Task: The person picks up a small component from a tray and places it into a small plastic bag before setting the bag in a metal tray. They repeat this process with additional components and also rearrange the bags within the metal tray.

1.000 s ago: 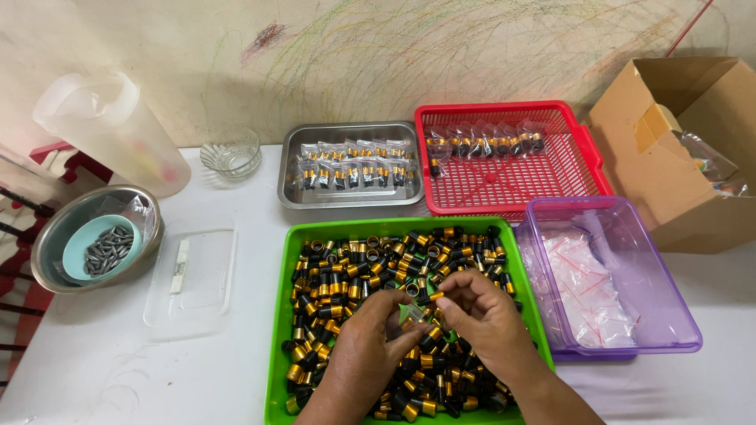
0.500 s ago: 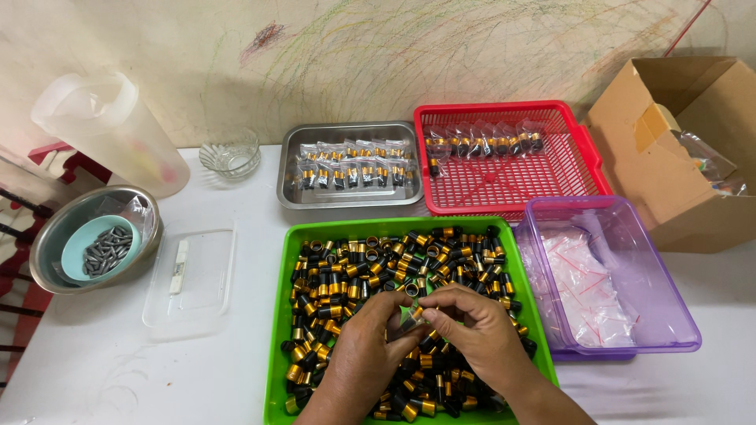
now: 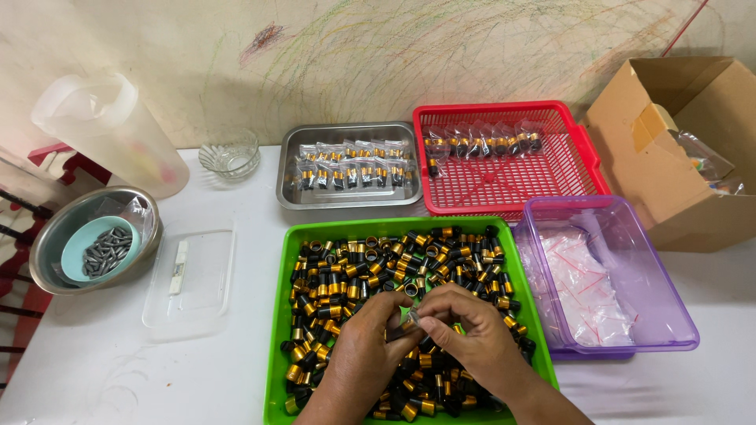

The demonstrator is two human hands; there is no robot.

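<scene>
Far left: a metal bowl [image 3: 55,236] at the table's left edge holds a small teal dish [image 3: 83,240] filled with dark grey pins [image 3: 108,252].
Back left: a clear plastic jug [image 3: 110,134] leans by the wall, with a small glass bowl [image 3: 229,154] to its right.
Left of centre: a clear flat lid [image 3: 189,279] lies on the white table [image 3: 118,370].
Back centre: a steel tray [image 3: 295,197] holds small filled bags in rows.
Front centre: a green tray [image 3: 277,315] is heaped with black and gold caps [image 3: 346,275].
Left hand [image 3: 362,358]: above the green tray, fingers curled, pinching a small clear bag [image 3: 411,321] between the hands.
Right hand [image 3: 472,338]: touching the left, fingertips pinched on the same bag; what is inside it cannot be told.
Back right: a red basket [image 3: 504,193] carries a row of filled bags along its far side.
Right: a purple bin [image 3: 669,315] holds empty clear bags with red strips.
Far right: an open cardboard box [image 3: 709,212] stands beside the purple bin.
</scene>
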